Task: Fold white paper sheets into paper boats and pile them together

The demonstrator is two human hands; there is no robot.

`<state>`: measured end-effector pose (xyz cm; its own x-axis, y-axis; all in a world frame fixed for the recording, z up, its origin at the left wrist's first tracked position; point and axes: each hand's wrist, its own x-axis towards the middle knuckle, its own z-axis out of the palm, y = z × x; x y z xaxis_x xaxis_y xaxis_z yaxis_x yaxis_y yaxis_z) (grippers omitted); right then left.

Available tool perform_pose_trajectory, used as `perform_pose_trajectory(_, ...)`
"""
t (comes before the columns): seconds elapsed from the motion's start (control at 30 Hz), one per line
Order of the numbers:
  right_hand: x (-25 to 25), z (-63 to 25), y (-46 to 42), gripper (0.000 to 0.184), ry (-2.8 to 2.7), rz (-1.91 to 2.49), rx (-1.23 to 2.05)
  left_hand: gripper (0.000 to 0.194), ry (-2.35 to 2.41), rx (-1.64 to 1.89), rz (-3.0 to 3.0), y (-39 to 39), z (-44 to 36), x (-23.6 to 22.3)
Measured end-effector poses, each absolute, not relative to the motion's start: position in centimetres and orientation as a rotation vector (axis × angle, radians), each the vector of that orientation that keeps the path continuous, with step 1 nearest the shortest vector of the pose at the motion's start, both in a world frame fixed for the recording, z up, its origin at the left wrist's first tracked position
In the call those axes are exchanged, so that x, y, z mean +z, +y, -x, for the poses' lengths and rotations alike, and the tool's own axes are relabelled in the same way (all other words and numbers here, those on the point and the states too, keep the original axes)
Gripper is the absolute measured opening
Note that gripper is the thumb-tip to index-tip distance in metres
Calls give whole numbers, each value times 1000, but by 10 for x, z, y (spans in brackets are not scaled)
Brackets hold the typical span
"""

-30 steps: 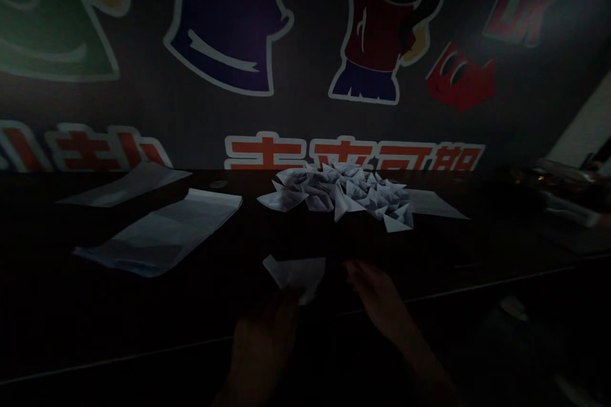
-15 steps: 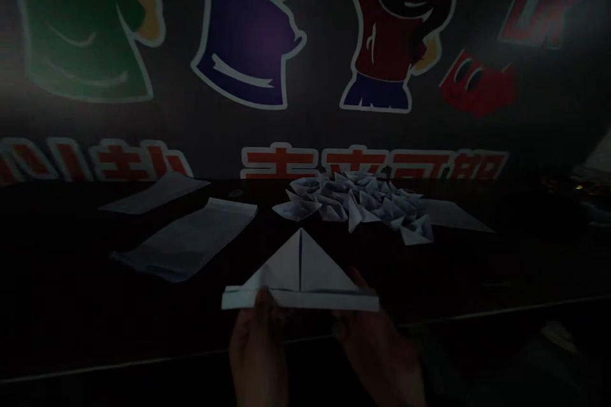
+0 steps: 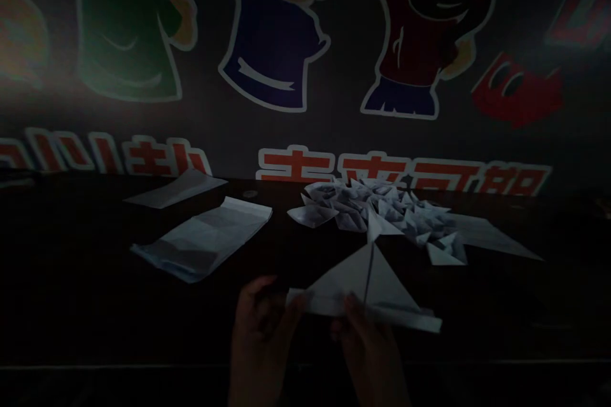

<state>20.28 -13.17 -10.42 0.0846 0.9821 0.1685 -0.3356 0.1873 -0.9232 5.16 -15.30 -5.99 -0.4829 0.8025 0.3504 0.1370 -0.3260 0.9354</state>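
Note:
In dim light I hold a folded white paper triangle with a flat band along its base over a dark table. My left hand pinches the left end of the band. My right hand grips the band near its middle, fingers curled under it. Behind the paper lies a pile of several finished folded paper boats.
A stack of flat white sheets lies to the left, another sheet behind it, and one sheet to the right of the pile. A wall with cartoon figures and red lettering rises behind the table.
A second ago the paper was a small crumpled shape near my left hand. Now both hands hold it up as a triangle, and it has shifted right and tilted since half a second ago.

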Motion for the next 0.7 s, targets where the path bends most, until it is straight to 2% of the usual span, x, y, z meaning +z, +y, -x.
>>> perform_pose_trajectory(0.07, -89, -192, -113, 22, -933, 799, 1218, 24, 1413, 1912, -1389, -137, -49, -53)
perform_pose_trajectory(0.13, -80, -181, -100, 23, -846, 735, 1300, 18, 1414, 1915, -1517, -124, -48, -56)
perform_pose_trajectory(0.3, -85, -169, -90, 29, -778, 710, 1303, 27, 1453, 1840, -1674, -107, -49, -82)
perform_pose_trajectory(0.5, -97, -169, -88, 30, -701, 741, 1314, 41, 1328, 1727, -1379, -105, -48, -84)
perform_pose_trajectory(0.7, -91, -169, -91, 29, -746, 726, 1311, 28, 1299, 1522, -1277, -108, -46, -78)
